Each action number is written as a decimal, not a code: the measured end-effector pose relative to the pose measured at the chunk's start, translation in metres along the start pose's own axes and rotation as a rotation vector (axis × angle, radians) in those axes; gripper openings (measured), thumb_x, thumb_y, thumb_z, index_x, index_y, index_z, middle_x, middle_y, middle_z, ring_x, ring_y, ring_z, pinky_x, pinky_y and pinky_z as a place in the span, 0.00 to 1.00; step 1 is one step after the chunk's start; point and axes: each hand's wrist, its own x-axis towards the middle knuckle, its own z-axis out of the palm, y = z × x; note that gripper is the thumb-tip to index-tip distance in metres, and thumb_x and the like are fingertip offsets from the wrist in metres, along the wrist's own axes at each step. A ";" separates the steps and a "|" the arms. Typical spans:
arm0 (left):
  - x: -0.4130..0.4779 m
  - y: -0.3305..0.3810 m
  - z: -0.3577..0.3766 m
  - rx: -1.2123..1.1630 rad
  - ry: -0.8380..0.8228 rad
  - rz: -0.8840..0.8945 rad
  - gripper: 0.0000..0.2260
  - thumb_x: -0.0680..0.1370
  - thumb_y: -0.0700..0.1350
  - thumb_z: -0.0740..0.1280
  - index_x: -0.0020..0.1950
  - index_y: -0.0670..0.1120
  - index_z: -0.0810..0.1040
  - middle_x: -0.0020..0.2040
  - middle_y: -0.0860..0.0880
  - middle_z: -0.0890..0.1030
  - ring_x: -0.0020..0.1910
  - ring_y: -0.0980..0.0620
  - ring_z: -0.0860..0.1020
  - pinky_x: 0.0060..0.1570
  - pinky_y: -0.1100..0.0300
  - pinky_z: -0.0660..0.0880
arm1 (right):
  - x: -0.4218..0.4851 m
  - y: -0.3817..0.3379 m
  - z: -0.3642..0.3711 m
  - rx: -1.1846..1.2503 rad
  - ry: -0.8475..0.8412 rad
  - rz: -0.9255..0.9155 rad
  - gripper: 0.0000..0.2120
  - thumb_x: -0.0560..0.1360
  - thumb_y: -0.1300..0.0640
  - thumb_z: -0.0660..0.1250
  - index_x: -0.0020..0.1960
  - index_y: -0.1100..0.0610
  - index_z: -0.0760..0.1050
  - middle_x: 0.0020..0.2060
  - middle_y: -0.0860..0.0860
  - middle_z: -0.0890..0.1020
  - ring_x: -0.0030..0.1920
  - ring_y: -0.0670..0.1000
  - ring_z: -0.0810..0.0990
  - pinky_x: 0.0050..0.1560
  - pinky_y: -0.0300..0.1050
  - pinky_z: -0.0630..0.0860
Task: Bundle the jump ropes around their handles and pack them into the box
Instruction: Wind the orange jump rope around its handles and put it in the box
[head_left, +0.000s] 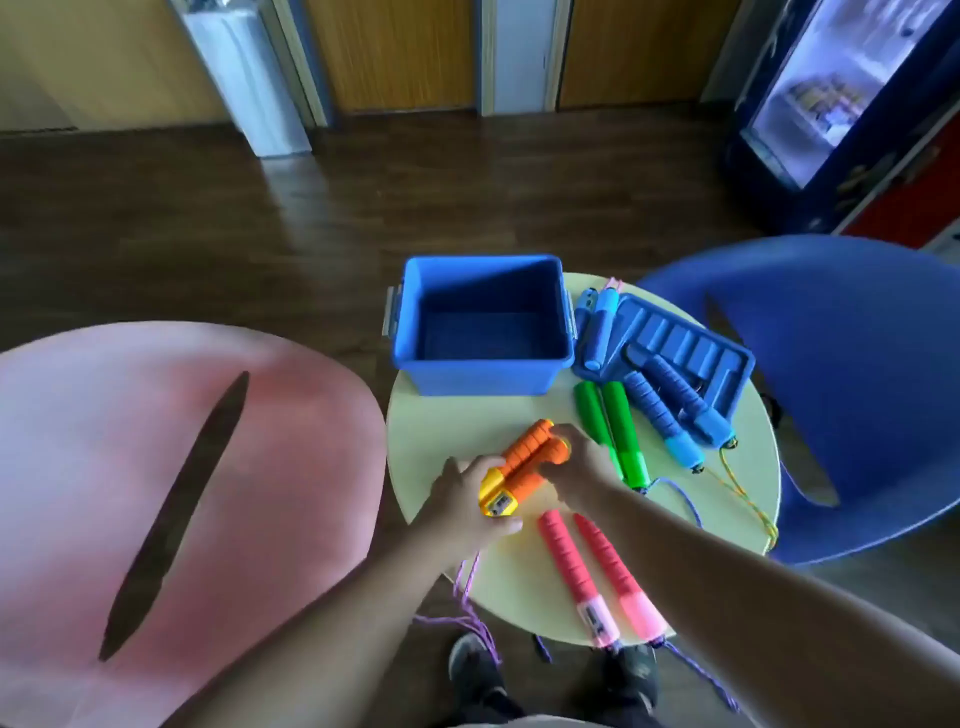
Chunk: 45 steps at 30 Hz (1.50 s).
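Both hands hold the pair of orange handles (524, 460) side by side on the round table (467, 415): the left hand (460, 501) grips the yellow counter end, the right hand (584, 467) curls over the opposite end. The open-topped blue box (483, 376) stands at the table's far edge, with its blue lid (727, 358) to its right and light blue handles (600, 325) lying between them. Green handles (615, 431) lie just right of the right hand, dark blue handles (670, 410) rest partly on the lid, and pink handles (592, 566) lie at the near edge.
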 end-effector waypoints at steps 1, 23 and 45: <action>0.002 -0.004 0.005 0.027 -0.004 0.014 0.37 0.67 0.56 0.78 0.75 0.59 0.69 0.63 0.48 0.68 0.64 0.46 0.73 0.65 0.54 0.72 | 0.003 0.001 0.000 -0.045 0.010 -0.033 0.28 0.73 0.55 0.72 0.71 0.40 0.71 0.53 0.61 0.79 0.36 0.58 0.81 0.29 0.42 0.74; 0.019 -0.056 0.041 0.165 0.302 0.214 0.31 0.65 0.50 0.81 0.67 0.53 0.77 0.59 0.43 0.76 0.52 0.40 0.74 0.50 0.47 0.78 | 0.022 0.004 0.016 0.036 0.059 -0.171 0.23 0.73 0.58 0.78 0.65 0.47 0.78 0.58 0.52 0.73 0.43 0.59 0.85 0.32 0.38 0.79; -0.025 0.001 -0.040 -0.593 0.234 -0.023 0.28 0.68 0.36 0.82 0.62 0.57 0.80 0.50 0.55 0.84 0.48 0.56 0.84 0.47 0.63 0.81 | -0.016 -0.030 -0.012 0.359 -0.071 -0.343 0.24 0.66 0.40 0.79 0.59 0.39 0.76 0.59 0.57 0.76 0.42 0.51 0.79 0.37 0.37 0.76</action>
